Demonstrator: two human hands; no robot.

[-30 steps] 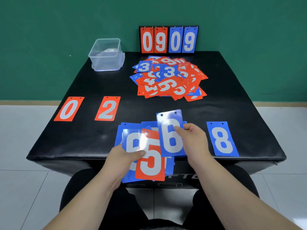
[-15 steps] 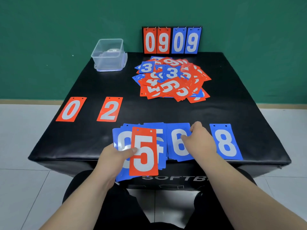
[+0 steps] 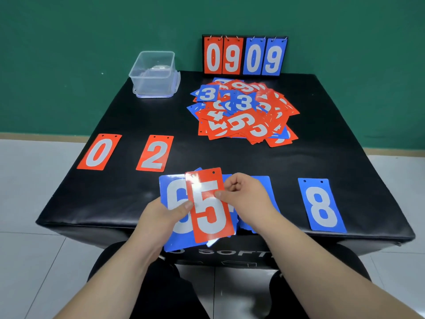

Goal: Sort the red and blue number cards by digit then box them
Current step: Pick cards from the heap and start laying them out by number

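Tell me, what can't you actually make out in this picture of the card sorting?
Head view:
- Blue cards in the left hand: digits mostly covered by the red 5 card the right hand pinches.
- Blue card on the table: digit hidden under the right hand.
- Card pile: most digits buried by overlap.
- Clear box: contents too blurred.

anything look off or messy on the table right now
Only the pile of red and blue cards at the far middle of the table: they overlap at all angles. The red 0, red 2 and blue 8 lie flat and apart. The held red 5 tilts a little. Nothing looks damaged.
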